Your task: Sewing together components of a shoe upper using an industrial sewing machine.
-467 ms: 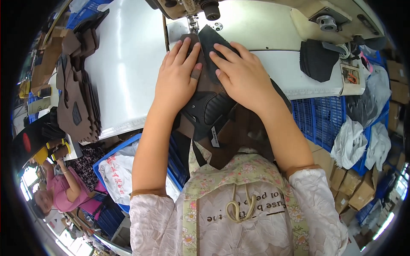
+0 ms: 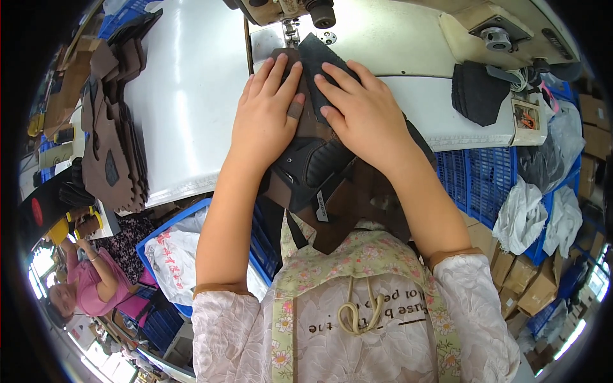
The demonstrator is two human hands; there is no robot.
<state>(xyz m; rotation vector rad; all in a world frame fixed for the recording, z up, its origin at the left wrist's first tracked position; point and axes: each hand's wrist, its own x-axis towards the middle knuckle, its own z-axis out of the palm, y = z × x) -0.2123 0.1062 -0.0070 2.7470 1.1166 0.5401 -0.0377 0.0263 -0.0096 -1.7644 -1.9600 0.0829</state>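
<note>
A dark brown and black shoe upper (image 2: 319,163) lies in front of the sewing machine (image 2: 281,9), its narrow far end at the metal presser foot (image 2: 291,33). My left hand (image 2: 268,118) rests flat on the brown part left of the middle, fingers stretched toward the needle area. A wrap covers part of its thumb. A pointed dark grey piece of material (image 2: 315,56) lies along the right side, its tip near the presser foot. My right hand (image 2: 369,115) presses on that piece with spread fingers. The upper's near end hangs over the table edge toward my lap.
Brown cut pieces (image 2: 112,140) are stacked at the left table edge. Black pieces (image 2: 479,92) lie on the right. Blue crates (image 2: 482,179) and cardboard boxes (image 2: 525,274) stand lower right. A bag-lined blue bin (image 2: 143,249) is lower left; beyond it sits a person in pink (image 2: 96,281).
</note>
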